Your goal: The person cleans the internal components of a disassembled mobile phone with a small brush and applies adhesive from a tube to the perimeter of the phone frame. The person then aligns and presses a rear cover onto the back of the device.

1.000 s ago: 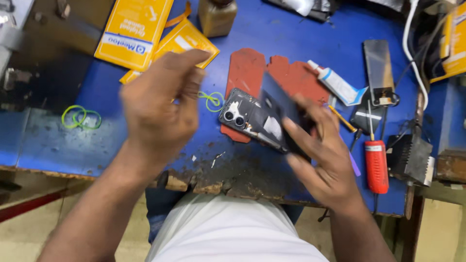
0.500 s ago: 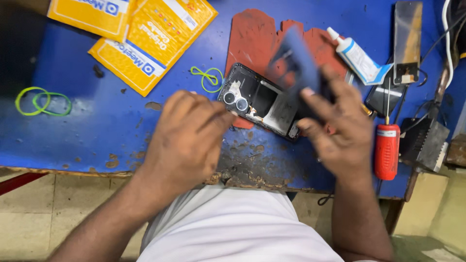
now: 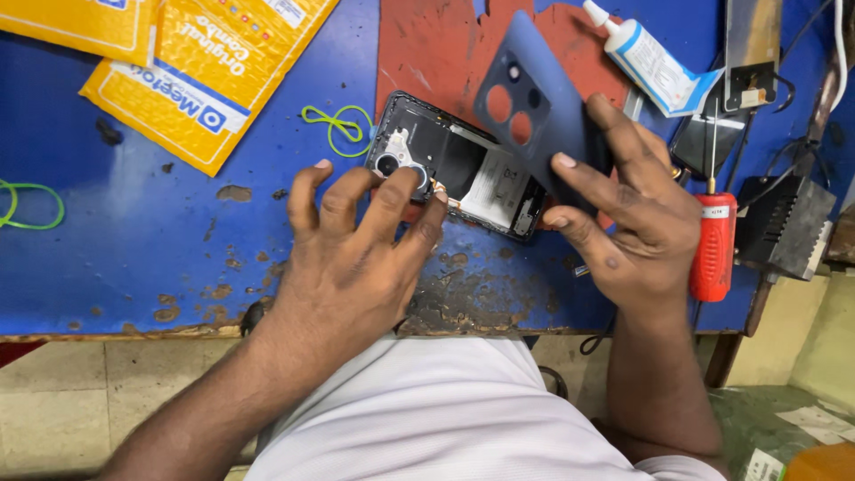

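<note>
An opened phone (image 3: pixel 463 165) lies on the blue worktable (image 3: pixel 134 240), its insides and round camera lenses showing. My right hand (image 3: pixel 637 209) holds its dark blue back cover (image 3: pixel 534 107) tilted up over the phone's right end. My left hand (image 3: pixel 356 254) is spread, fingertips resting on the phone's near edge by the cameras.
A red mat (image 3: pixel 427 49) lies under the phone. A red-handled screwdriver (image 3: pixel 712 240) and a dark box (image 3: pixel 784 223) sit at the right. A glue tube (image 3: pixel 646 58) lies at the top right, yellow padded envelopes (image 3: pixel 205 67) at the top left, green rubber bands (image 3: pixel 337 125) nearby.
The back cover has come up off the phone in my right hand. My left hand dropped from above the table onto the phone's near edge. The camera view moved closer.
</note>
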